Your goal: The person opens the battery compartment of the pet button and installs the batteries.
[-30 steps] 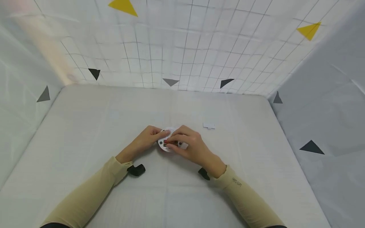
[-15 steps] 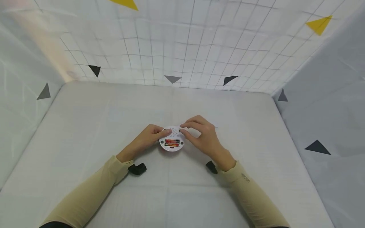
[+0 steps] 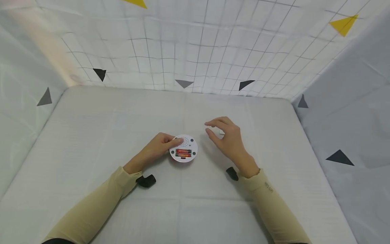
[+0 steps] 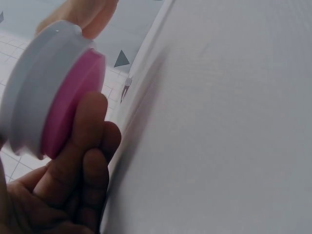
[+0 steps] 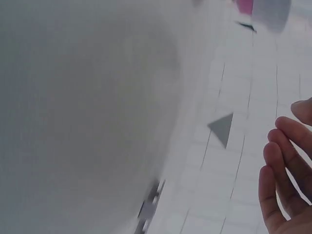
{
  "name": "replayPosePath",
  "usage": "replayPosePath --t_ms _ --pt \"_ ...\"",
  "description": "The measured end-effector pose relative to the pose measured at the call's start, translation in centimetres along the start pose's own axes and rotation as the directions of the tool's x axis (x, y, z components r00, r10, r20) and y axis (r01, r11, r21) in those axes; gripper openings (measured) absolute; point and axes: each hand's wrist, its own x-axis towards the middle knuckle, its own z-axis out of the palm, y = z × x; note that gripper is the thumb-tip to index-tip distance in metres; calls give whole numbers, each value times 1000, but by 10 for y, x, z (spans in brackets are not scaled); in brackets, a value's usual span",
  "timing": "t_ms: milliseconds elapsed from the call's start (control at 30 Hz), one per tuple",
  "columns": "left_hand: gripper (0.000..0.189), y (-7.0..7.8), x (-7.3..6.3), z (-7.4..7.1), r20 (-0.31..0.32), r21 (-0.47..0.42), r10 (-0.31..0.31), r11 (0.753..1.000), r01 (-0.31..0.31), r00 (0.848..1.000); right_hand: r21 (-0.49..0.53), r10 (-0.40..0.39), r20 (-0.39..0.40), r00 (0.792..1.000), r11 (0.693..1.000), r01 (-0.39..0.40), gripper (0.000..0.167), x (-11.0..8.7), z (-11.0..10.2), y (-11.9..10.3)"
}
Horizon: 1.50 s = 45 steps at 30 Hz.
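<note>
My left hand (image 3: 156, 149) grips a round white battery-powered device (image 3: 190, 146), its thumb over the perforated speaker holes. The side facing up has small dark feet and an uncovered compartment with two red batteries (image 3: 183, 153). In the left wrist view, curled fingers support the device's pink domed underside (image 4: 73, 105) just above the table. To the right of the device, my right hand (image 3: 230, 140) hovers with thumb and fingers parted, holding nothing. A small white cover (image 3: 222, 132) lies beside that hand, mostly hidden by it in the head view.
A pale cloth-covered table (image 3: 137, 112) stretches around the hands. White sheet walls with grid lines and triangles enclose its back and sides. A black wrist mount (image 3: 146, 181) sits under the left wrist, another (image 3: 232, 173) under the right.
My right hand has drawn away from the batteries, moving right and back towards the small cover. Both batteries now show fully in the compartment. The left hand keeps its hold on the device.
</note>
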Motion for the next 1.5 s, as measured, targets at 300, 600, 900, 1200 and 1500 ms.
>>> replayPosePath --t_ms 300,600,900,1200,1500 --pt "39 -2 -4 0 -8 4 -16 1000 16 1000 -48 79 -90 993 995 -84 24 3 -18 38" --pt "39 2 -5 -3 -16 1 0 1000 0 1000 -125 143 -124 982 979 -159 37 8 -35 58" --pt "38 4 -5 -5 -4 -9 -12 1000 12 1000 -186 325 -70 943 924 -333 51 2 -38 74" --pt "37 4 -3 -4 12 -9 6 1000 -6 1000 -214 414 4 910 890 -404 51 -3 -41 78" --pt "36 3 -2 -2 17 -16 -3 1000 3 1000 -238 470 93 878 866 -439 49 -8 -42 81"
